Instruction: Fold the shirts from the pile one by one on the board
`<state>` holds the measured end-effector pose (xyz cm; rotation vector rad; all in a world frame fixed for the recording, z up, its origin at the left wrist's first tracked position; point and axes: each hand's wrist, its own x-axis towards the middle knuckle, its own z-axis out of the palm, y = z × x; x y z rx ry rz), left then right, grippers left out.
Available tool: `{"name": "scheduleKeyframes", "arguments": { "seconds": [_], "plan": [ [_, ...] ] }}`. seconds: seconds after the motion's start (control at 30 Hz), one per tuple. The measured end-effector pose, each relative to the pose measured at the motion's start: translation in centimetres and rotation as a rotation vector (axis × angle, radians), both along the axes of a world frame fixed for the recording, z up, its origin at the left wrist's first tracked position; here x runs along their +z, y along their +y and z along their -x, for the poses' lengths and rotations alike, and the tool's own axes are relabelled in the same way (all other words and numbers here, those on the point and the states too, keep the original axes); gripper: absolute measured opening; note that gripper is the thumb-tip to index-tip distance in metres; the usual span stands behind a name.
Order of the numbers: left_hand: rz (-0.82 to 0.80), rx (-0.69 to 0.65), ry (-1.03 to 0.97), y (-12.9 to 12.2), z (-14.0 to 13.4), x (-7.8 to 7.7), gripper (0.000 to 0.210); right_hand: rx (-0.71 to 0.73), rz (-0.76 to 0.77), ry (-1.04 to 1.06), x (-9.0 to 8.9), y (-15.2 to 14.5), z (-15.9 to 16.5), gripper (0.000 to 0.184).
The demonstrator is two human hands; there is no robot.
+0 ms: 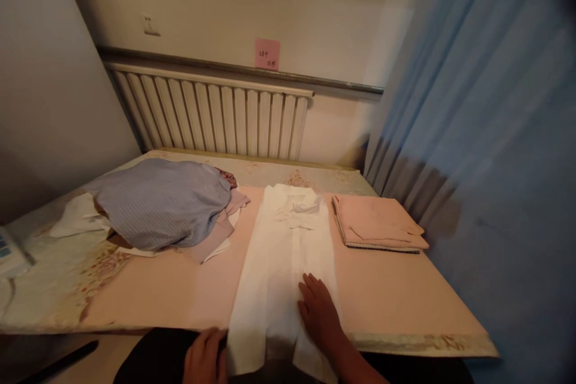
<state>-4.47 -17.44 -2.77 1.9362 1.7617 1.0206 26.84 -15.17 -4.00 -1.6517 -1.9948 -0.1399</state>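
Note:
A white collared shirt [279, 264] lies lengthwise in a long narrow shape, its collar at the far end and its lower end hanging over the table's front edge. My right hand [319, 309] rests on the shirt's right side, open, with its fingers stretched out on the fabric. Down at the front edge, just left of the shirt's lower left corner, is my left hand [206, 357]. Its fingers are loosely bent with nothing visible in them, and the frame's bottom cuts off part of it. Beneath the shirt spreads a peach cloth [387, 288].
A heap of clothes with a blue-grey striped garment [166, 201] on top lies to the left. Folded peach fabric [378, 222] sits on the right. A blue curtain [504, 180] hangs along the right side, and a radiator [225, 114] stands behind the table.

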Motion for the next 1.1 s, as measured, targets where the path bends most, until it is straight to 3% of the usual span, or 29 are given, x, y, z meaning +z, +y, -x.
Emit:
{"name": "scheduleKeyframes", "arguments": {
  "seconds": [0.13,0.23,0.33,0.57,0.73,0.83,1.1],
  "plan": [
    [-0.217,-0.040,0.231,4.8,-1.0,2.4,0.035,-0.052,0.080,0.118,2.3,2.2,-0.7,0.034],
    [-0.191,-0.056,0.397,9.4,-1.8,3.5,0.035,-0.112,0.138,0.141,5.2,5.1,-1.5,0.035],
    [-0.117,0.028,0.514,11.9,-2.5,3.9,0.035,-0.157,0.149,0.100,7.1,8.5,-2.3,0.036],
    [-0.140,0.113,0.585,12.0,-2.7,3.0,0.031,-0.245,0.168,0.000,6.9,16.0,-3.6,0.038],
    [-0.204,0.121,0.599,12.1,-2.4,2.6,0.029,-0.275,0.210,-0.061,6.6,19.3,-3.5,0.033],
    [-0.216,0.119,0.600,12.0,-2.5,2.7,0.028,-0.328,0.222,-0.048,6.5,20.5,-4.2,0.027],
    [-0.222,0.116,0.606,12.0,-2.4,2.9,0.027,-0.676,0.169,0.053,6.8,20.2,-9.2,0.044]
  ]
}}
